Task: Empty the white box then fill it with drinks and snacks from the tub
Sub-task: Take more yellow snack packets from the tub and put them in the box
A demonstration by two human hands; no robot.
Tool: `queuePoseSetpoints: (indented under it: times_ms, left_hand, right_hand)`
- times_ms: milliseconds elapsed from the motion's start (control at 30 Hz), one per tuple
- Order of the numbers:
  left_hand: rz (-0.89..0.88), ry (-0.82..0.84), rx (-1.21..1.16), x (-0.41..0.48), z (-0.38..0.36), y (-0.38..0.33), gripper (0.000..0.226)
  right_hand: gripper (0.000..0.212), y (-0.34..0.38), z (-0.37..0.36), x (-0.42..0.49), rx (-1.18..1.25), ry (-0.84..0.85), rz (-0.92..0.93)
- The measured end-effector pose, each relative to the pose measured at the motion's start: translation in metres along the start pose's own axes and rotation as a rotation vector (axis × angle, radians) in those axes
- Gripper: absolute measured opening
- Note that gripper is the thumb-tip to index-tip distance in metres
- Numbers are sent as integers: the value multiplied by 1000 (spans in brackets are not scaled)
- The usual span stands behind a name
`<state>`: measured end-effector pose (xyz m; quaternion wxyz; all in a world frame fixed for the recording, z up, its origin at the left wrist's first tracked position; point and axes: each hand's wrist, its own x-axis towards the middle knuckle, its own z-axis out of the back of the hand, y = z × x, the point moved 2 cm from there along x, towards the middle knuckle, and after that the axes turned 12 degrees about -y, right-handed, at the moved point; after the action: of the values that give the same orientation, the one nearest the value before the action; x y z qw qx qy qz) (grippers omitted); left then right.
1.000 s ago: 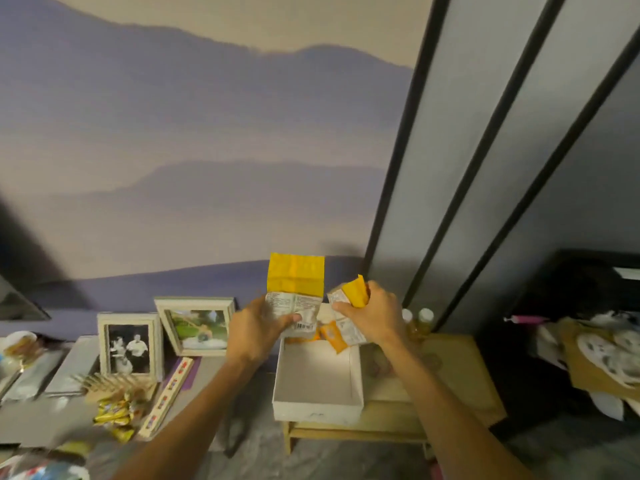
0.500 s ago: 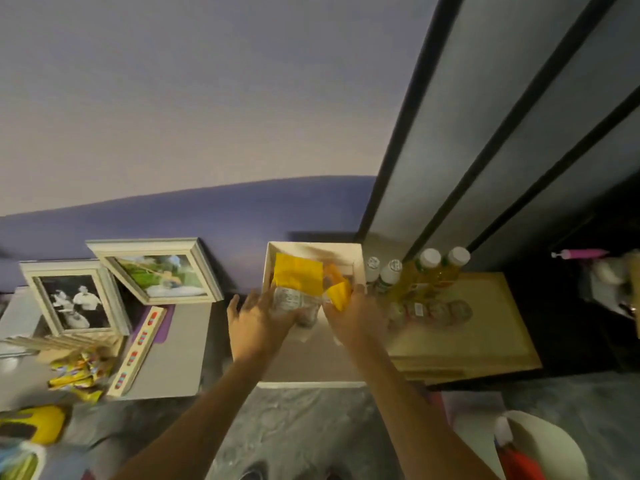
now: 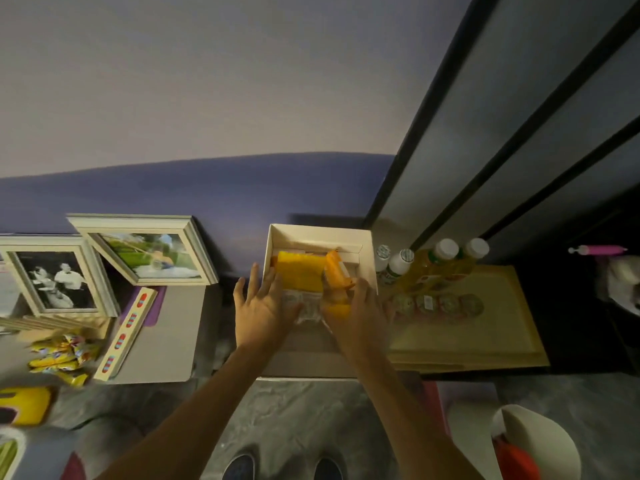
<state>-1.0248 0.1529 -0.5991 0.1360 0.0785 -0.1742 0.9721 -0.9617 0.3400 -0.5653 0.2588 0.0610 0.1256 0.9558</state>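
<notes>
Item location: the large yellow foil snack packet (image 3: 300,276) lies flat inside the open white cardboard box (image 3: 317,233), in its far half. A smaller orange packet (image 3: 336,271) stands on edge just beside it, on the right. The box sits at the left end of the low wooden counter (image 3: 485,337).

Handling (judged): the packets look light, soft and crinkly. The foil is likely slick and the contents crushable, so flat palm pressure or a light pinch at a sealed end seam suits better than a squeeze across the middle. The box walls are thin card and would flex if pushed.

Grip, left hand (image 3: 264,308): fingers straight and spread, lying over the box's left wall and the pale near end of the yellow packet — touching, not wrapped round it.

Grip, right hand (image 3: 358,315): back of hand up, covering the orange packet's near end. Fingertips are hidden — cannot tell whether it pinches or merely rests.

Capped drink bottles (image 3: 446,258) stand at the counter's far edge, just right of the box, not yet loaded.
</notes>
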Motion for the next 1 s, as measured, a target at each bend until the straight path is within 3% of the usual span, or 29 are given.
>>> queuePoseSetpoints:
  times_ms: [267, 500, 767, 1000]
  left_hand:
    - [5, -50, -156, 21, 83, -7, 102]
    - [-7, -75, -168, 72, 225, -14, 105]
    - [-81, -265, -133, 115, 406, -15, 103]
    - [-17, -355, -129, 90, 490, 7, 107]
  right_hand:
    - [87, 22, 83, 20, 168, -99, 106]
    - [107, 62, 208, 52, 228, -113, 172]
    - [108, 125, 367, 58, 251, -249, 244]
    - [113, 189, 409, 39, 324, -208, 330]
